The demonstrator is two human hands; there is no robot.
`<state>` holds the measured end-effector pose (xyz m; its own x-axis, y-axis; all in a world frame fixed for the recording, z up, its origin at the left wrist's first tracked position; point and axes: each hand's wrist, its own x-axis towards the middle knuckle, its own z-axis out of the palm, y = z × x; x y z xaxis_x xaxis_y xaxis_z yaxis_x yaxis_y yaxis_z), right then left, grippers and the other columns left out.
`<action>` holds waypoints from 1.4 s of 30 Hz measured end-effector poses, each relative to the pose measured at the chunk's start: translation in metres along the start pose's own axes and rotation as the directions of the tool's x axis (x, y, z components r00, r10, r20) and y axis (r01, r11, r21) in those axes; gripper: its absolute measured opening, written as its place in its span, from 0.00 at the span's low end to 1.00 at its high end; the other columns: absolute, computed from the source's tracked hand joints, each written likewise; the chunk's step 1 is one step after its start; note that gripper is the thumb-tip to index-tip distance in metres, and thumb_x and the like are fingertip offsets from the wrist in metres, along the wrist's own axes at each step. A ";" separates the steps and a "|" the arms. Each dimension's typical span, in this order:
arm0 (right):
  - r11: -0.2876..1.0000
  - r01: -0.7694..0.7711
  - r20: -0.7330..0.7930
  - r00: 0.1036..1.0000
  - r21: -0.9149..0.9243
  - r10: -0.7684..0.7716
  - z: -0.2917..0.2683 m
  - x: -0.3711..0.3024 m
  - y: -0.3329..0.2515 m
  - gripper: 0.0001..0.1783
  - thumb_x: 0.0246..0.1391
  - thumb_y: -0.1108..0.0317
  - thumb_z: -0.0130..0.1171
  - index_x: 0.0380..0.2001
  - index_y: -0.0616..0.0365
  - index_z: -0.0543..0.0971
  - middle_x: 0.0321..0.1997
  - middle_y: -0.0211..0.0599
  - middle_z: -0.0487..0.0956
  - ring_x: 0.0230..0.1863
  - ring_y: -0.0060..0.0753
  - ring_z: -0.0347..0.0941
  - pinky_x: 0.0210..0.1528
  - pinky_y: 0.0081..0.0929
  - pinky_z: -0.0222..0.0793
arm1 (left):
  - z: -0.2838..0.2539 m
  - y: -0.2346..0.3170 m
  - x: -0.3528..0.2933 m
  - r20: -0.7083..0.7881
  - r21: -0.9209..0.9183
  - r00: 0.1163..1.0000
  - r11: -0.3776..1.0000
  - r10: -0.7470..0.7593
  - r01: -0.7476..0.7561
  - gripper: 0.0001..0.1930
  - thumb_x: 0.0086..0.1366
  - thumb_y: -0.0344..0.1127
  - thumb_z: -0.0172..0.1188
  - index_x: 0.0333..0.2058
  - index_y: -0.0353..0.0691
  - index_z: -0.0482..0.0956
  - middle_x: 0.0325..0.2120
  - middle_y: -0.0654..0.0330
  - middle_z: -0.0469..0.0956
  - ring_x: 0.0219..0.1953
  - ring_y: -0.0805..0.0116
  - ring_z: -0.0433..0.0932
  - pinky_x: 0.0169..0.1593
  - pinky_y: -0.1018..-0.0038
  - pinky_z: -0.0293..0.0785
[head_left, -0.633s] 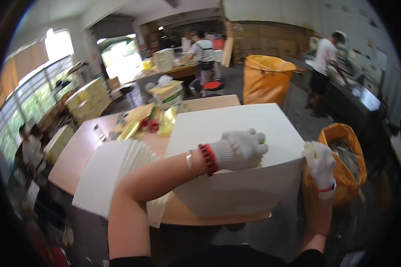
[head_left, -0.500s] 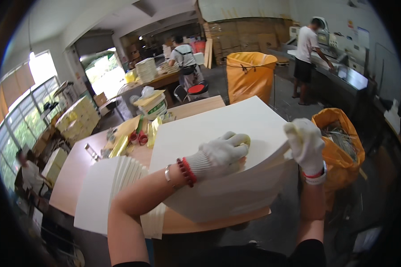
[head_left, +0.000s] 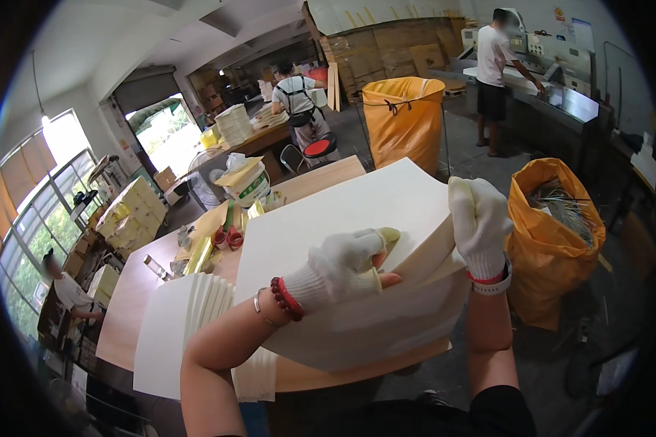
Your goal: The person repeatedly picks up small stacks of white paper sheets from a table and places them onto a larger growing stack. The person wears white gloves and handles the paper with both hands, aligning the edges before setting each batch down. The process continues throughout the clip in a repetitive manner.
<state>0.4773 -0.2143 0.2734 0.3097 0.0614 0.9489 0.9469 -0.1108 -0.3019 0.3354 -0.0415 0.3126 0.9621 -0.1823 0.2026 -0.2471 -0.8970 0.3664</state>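
A thick stack of large white sheets (head_left: 321, 211) lies on the wooden table, its near right part bent upward. My right hand (head_left: 479, 222), in a white knit glove, is closed around the raised right edge of the sheets. Over the middle of the stack is my left hand (head_left: 342, 264), also gloved, its thumb and forefinger apart beside the bent sheets. The bare tip of the thumb shows. To the left, a fanned pile of white sheets (head_left: 169, 328) reaches past the table's near edge, partly behind my left forearm.
Red-handled scissors (head_left: 233, 238) and gold scraps lie on the table (head_left: 124, 320) at left, near a white bucket (head_left: 249, 182). Orange sacks (head_left: 404, 124) stand beyond and at right, the right one (head_left: 543, 269) holding strips. Several people work farther off.
My left hand has shifted toward me and left over the stack, and its thumb has come into sight. My right hand has moved slightly left, keeping hold of the sheets.
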 end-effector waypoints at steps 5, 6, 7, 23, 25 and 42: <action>0.996 -0.046 0.025 0.999 0.078 0.044 -0.001 -0.001 0.003 0.14 0.55 0.70 0.51 0.17 0.63 0.69 0.14 0.42 0.65 0.18 0.43 0.64 0.22 0.36 0.58 | 0.010 -0.013 -0.001 -0.109 -0.129 0.994 0.991 0.023 -0.037 0.20 0.55 0.42 0.70 0.40 0.39 0.73 0.36 0.54 0.79 0.32 0.65 0.75 0.37 0.71 0.71; 0.996 -0.048 0.050 0.998 0.079 0.044 -0.002 -0.001 0.005 0.14 0.55 0.70 0.52 0.17 0.64 0.69 0.14 0.42 0.65 0.18 0.43 0.64 0.22 0.36 0.58 | 0.017 -0.017 -0.002 -0.201 -0.164 0.978 0.982 0.060 -0.094 0.23 0.55 0.42 0.70 0.46 0.39 0.73 0.39 0.53 0.79 0.34 0.64 0.76 0.38 0.71 0.72; 0.996 -0.050 0.075 0.996 0.079 0.044 -0.003 -0.001 0.006 0.13 0.54 0.71 0.53 0.17 0.64 0.70 0.14 0.42 0.65 0.18 0.43 0.64 0.22 0.36 0.58 | 0.019 -0.018 -0.002 -0.232 -0.120 0.966 0.982 0.116 -0.147 0.26 0.55 0.41 0.70 0.50 0.40 0.72 0.40 0.53 0.79 0.35 0.62 0.77 0.39 0.71 0.72; 0.986 -0.098 0.046 0.995 0.132 0.092 -0.003 -0.001 0.003 0.13 0.54 0.72 0.51 0.18 0.66 0.69 0.15 0.44 0.64 0.18 0.46 0.62 0.23 0.37 0.57 | 0.008 -0.009 0.000 -0.203 0.075 0.951 0.972 0.234 -0.224 0.25 0.49 0.40 0.74 0.44 0.45 0.74 0.38 0.57 0.78 0.40 0.58 0.78 0.44 0.69 0.72; 0.990 -0.037 0.034 0.999 0.133 0.033 -0.002 -0.001 0.003 0.13 0.54 0.73 0.51 0.17 0.66 0.68 0.15 0.43 0.64 0.18 0.45 0.62 0.23 0.37 0.56 | 0.011 -0.012 0.000 -0.224 0.040 0.943 0.969 0.246 -0.243 0.24 0.50 0.36 0.72 0.46 0.45 0.75 0.39 0.56 0.78 0.41 0.57 0.78 0.44 0.69 0.72; 0.987 -0.011 0.009 1.000 0.162 0.009 -0.001 -0.003 0.004 0.07 0.52 0.75 0.54 0.23 0.69 0.74 0.18 0.44 0.69 0.21 0.46 0.68 0.26 0.35 0.63 | 0.011 -0.012 0.002 -0.202 0.074 0.945 0.966 0.256 -0.246 0.28 0.51 0.35 0.71 0.52 0.50 0.73 0.43 0.57 0.75 0.42 0.55 0.77 0.45 0.68 0.73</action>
<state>0.4800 -0.2158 0.2689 0.3192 0.0688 0.9452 0.9451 0.0508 -0.3229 0.3415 -0.0357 0.2984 0.8230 -0.3212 0.4685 -0.4673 -0.8518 0.2368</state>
